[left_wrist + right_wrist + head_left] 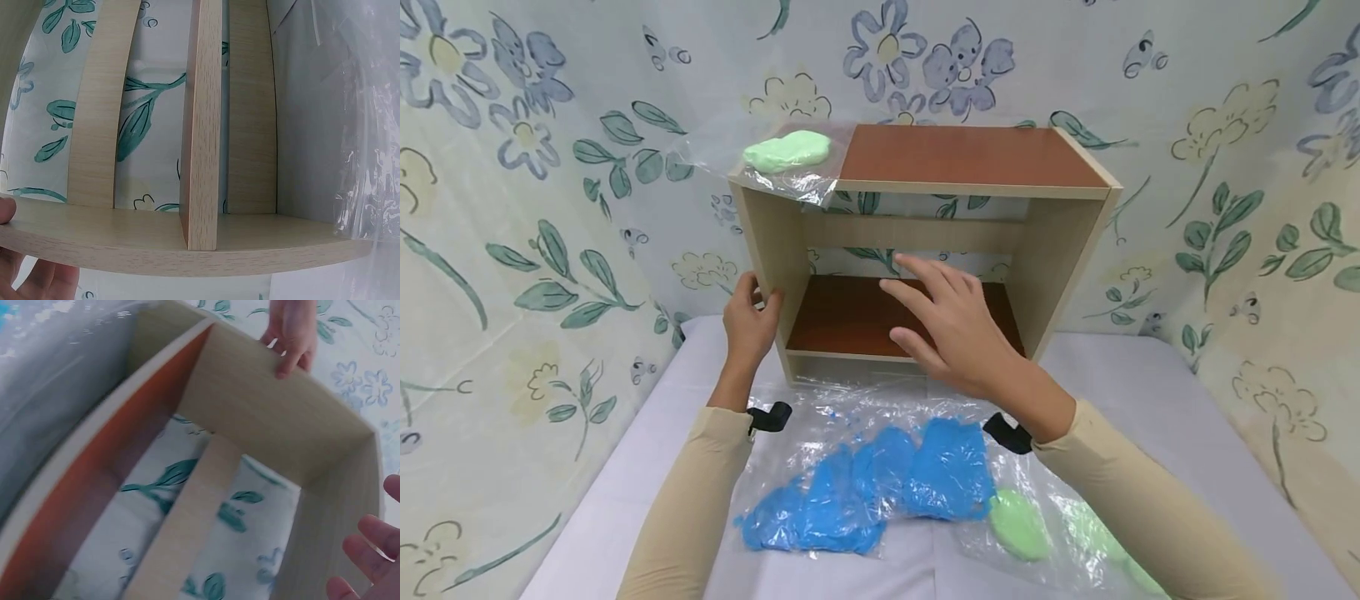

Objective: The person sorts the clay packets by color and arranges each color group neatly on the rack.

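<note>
A small wooden shelf unit [925, 187] with pale side panels and red-brown boards stands upright on the table. My left hand [752, 321] grips the front edge of its left side panel, thumb inside and fingers outside. In the left wrist view, the thumb [6, 209] shows above that panel [125, 234] and the fingers [47, 281] below it. Before the shelf's opening hovers my right hand [955, 325], fingers spread and nothing held. The right wrist view shows its fingertips [369, 540] apart from the wood, and my left hand [290, 331] on the far panel.
Light green clay [786, 152] lies on plastic film on top of the unit, at its left end. In front, plastic film covers a blue mass [880, 483], with green lumps [1018, 525] to the right. A flowered cloth [587, 275] hangs behind and at both sides.
</note>
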The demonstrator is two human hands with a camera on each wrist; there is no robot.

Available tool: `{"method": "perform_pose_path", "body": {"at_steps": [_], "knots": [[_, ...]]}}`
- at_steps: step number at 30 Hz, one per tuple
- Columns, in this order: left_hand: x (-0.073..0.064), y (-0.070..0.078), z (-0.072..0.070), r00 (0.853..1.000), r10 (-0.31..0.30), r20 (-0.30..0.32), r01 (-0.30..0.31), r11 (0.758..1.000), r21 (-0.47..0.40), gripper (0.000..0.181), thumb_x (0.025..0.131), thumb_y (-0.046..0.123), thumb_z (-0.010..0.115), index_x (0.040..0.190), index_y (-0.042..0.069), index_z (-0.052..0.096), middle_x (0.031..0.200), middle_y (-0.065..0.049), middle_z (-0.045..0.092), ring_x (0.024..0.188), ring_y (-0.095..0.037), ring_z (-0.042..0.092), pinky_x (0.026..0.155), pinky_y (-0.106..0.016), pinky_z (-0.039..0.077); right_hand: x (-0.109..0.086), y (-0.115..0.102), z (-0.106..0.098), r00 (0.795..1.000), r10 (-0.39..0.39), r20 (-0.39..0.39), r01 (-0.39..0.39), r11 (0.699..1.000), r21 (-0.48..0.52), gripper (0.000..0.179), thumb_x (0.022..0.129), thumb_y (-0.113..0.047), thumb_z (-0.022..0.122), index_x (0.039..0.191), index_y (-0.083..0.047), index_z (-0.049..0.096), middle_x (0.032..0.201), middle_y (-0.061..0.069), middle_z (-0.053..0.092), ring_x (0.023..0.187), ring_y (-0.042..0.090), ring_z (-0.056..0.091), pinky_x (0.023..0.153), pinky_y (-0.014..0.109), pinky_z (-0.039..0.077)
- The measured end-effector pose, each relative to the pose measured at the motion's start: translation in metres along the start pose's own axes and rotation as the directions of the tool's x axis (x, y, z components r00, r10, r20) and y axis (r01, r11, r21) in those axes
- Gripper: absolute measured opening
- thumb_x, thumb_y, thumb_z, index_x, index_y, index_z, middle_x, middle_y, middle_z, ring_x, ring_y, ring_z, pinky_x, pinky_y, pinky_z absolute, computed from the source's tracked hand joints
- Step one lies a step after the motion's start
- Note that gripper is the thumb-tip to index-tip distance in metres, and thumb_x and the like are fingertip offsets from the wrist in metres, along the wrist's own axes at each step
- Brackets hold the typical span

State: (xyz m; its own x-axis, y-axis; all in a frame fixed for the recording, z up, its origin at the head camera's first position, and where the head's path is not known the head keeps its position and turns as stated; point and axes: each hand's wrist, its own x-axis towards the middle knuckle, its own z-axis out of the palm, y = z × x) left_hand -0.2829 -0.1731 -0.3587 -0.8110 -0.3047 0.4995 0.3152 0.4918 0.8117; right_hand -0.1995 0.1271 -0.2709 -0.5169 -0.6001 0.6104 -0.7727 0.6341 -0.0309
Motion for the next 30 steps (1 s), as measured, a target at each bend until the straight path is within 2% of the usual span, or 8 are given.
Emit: {"method": "perform_pose_path", "body": {"at_steps": [4,7,11,19,25,30], "knots": [[0.000,-0.001,-0.002,1.000,-0.007,-0.001,0.007,1.000,0.010,0.033,0.095,0.020,0.061,0.125,0.007,0.057,0.137,-0.014,0.062,0.116,-0.037,0.067,0.095,-0.049,0.057,-0.039,0.018,0.000,0.993,0.103,0.056,-0.105,0.994,0.029,0.052,0.100,-0.042,0.049,0.144,-0.013,0.050,0.157,0.016,0.037,0.142,0.038,0.035,0.109,0.065,0.028],[0.000,-0.002,-0.004,1.000,-0.018,-0.011,0.018,1.000,0.014,0.033,0.095,0.020,0.062,0.125,0.008,0.057,0.136,-0.013,0.063,0.115,-0.037,0.067,0.096,-0.049,0.057,-0.064,0.032,-0.001,0.986,0.155,0.069,-0.157,0.987,0.025,0.052,0.096,-0.030,0.059,0.144,-0.012,0.049,0.157,0.018,0.037,0.140,0.041,0.037,0.107,0.068,0.029],[0.000,-0.003,-0.004,1.000,-0.020,-0.014,0.021,1.000,0.010,0.031,0.094,0.019,0.062,0.123,0.007,0.058,0.135,-0.014,0.063,0.114,-0.037,0.067,0.095,-0.049,0.057,-0.092,0.045,-0.006,0.973,0.216,0.086,-0.219,0.976,0.016,0.053,0.095,-0.023,0.061,0.145,-0.009,0.048,0.156,0.020,0.037,0.138,0.045,0.039,0.104,0.072,0.030],[0.000,-0.003,-0.002,1.000,-0.017,0.009,0.017,1.000,0.013,0.033,0.095,0.020,0.061,0.125,0.007,0.056,0.137,-0.015,0.062,0.117,-0.038,0.066,0.096,-0.052,0.056,-0.144,0.057,-0.014,0.935,0.335,0.113,-0.337,0.942,-0.009,0.054,0.094,-0.022,0.063,0.143,-0.007,0.048,0.154,0.024,0.037,0.136,0.049,0.037,0.098,0.078,0.029],[0.000,-0.003,-0.001,0.999,-0.034,0.017,0.034,0.999,0.018,0.033,0.095,0.019,0.060,0.126,0.007,0.056,0.140,-0.014,0.061,0.118,-0.037,0.065,0.098,-0.049,0.056,-0.192,0.075,-0.020,0.888,0.438,0.141,-0.431,0.899,-0.077,0.055,0.095,-0.027,0.063,0.142,-0.004,0.047,0.151,0.029,0.038,0.128,0.054,0.041,0.091,0.080,0.032],[0.001,-0.001,-0.001,0.999,-0.028,0.024,0.027,0.999,0.018,0.034,0.095,0.020,0.060,0.127,0.008,0.055,0.140,-0.015,0.060,0.118,-0.037,0.066,0.097,-0.049,0.056,-0.231,0.090,-0.022,0.849,0.497,0.182,-0.478,0.867,-0.139,0.057,0.094,-0.026,0.064,0.141,0.001,0.046,0.146,0.034,0.039,0.123,0.057,0.043,0.083,0.080,0.037]]}}
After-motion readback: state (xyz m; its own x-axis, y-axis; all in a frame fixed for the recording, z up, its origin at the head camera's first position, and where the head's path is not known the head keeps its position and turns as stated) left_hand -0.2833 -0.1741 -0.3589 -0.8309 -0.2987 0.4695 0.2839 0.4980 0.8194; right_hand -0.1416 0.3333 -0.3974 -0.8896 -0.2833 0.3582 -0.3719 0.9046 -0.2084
